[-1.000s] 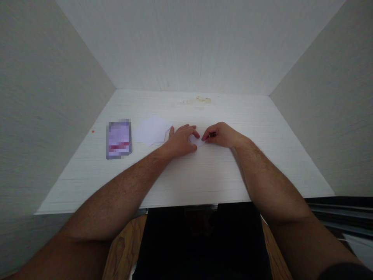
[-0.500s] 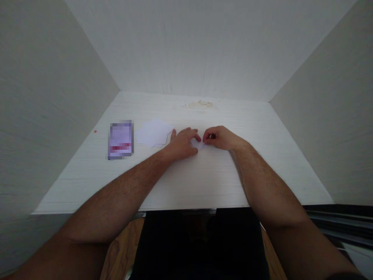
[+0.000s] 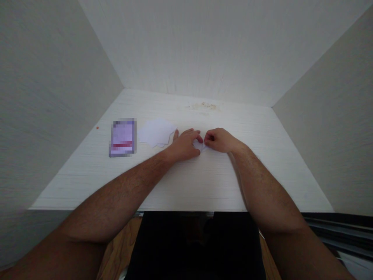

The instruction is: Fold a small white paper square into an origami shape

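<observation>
From my remote seat, my left hand (image 3: 186,146) spreads over the small paper (image 3: 198,145) on the counter (image 3: 192,186); my right hand (image 3: 220,140) pinches its edge. Steady left pressure and a light right touch should prevent creases.

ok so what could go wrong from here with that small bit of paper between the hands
Tearing or creasing: the small white paper lies under the left hand, and the right hand seems to pinch its edge, so an uneven pull might damage it.

Disturbing the pile: the left hand's outer fingers sit right by the edge of the loose white sheets, so a sideways shift could scatter them.
</observation>
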{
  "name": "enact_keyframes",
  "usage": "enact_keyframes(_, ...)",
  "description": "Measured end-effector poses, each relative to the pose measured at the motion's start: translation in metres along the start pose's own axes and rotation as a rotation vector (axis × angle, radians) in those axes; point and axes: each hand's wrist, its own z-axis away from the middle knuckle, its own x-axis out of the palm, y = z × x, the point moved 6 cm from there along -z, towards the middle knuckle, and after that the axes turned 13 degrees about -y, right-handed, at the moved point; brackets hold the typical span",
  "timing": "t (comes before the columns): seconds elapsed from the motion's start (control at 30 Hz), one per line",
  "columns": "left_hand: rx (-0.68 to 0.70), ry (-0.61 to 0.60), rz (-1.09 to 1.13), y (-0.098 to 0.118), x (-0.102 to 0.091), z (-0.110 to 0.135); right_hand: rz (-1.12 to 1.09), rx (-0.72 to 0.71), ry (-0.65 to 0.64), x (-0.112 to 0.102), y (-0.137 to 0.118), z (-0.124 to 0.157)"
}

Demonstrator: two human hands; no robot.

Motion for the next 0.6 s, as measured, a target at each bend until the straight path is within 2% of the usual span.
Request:
enact_keyframes(0.3,-0.001,0.000,-0.006,0.0033,-0.0009,0.0007,0.022,0.079,-0.002,-0.0006,-0.0022,-0.0001)
enact_keyframes(0.6,0.005,0.011,-0.022,0.0007,0.0019,-0.0016,0.030,0.095,0.004,0.0023,-0.0010,-0.0027)
